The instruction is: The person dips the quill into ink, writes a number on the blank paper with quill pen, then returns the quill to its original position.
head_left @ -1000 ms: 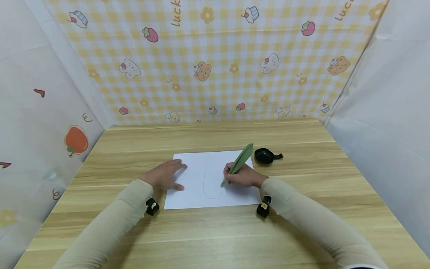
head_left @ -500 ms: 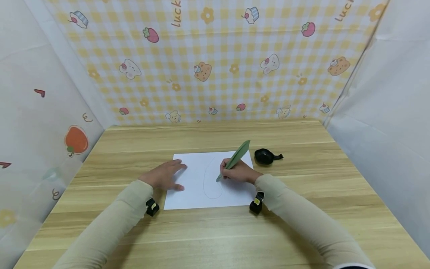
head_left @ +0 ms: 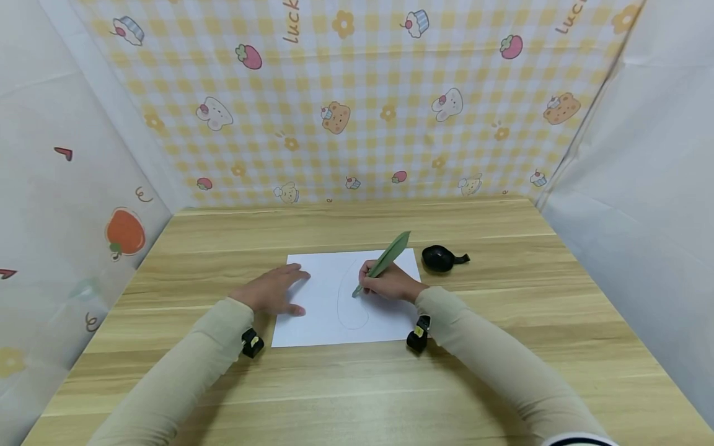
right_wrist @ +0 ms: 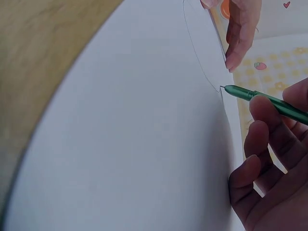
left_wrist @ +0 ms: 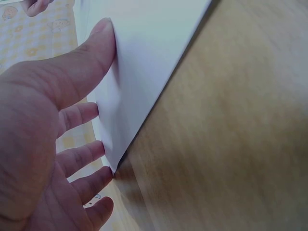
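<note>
A white sheet of paper (head_left: 312,331) lies on the wooden table, bearing a thin curved pencil-like line shaped like a long loop. My right hand (head_left: 392,283) pinches a green leaf-shaped pen (head_left: 390,253), its tip touching the paper inside the loop. In the right wrist view the pen (right_wrist: 243,93) meets the end of the drawn line. My left hand (head_left: 271,290) rests on the paper's left edge, fingers spread and thumb apart. The left wrist view has this hand (left_wrist: 62,125) with thumb and fingertips at the sheet's edge.
Just right of the paper's far corner sits a small glossy black object (head_left: 439,258) with a short tail. Bare wooden table (head_left: 357,396) surrounds the sheet. A yellow checked cloth (head_left: 357,74) hangs behind, with white cloth walls at both sides.
My right hand has slid the pen up and to the left across the paper, extending the line from the loop's lower right. The left hand has stayed in place.
</note>
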The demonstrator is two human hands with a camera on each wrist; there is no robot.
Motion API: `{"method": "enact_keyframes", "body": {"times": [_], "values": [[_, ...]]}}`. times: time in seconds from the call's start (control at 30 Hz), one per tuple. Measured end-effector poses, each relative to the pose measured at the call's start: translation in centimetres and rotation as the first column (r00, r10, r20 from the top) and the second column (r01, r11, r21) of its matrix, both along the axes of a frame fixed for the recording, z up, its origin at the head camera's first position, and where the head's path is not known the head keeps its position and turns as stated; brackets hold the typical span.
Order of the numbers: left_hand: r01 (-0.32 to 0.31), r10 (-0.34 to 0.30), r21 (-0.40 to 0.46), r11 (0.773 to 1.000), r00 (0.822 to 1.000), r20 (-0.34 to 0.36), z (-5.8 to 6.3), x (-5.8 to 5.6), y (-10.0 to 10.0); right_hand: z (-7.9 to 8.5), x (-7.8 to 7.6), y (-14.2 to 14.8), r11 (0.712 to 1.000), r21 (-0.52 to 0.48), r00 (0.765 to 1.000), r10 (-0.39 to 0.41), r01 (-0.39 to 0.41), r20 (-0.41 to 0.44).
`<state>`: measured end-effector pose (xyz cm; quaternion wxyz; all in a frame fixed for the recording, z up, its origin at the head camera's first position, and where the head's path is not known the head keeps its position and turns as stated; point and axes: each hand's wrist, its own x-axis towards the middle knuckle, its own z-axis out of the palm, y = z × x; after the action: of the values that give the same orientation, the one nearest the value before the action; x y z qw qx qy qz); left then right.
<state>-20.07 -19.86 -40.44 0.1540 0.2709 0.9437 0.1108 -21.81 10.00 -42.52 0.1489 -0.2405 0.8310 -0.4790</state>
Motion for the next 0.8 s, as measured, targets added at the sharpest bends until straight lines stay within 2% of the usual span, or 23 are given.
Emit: {"method": "enact_keyframes", "body": {"times": [0.8], "values": [[-0.013, 0.013, -0.016, 1.0, 1.0, 0.001, 0.2, 0.0, 0.1, 0.3, 0.2, -1.8, 0.999, 0.003, 0.999, 0.032, -0.032, 0.009]]}}
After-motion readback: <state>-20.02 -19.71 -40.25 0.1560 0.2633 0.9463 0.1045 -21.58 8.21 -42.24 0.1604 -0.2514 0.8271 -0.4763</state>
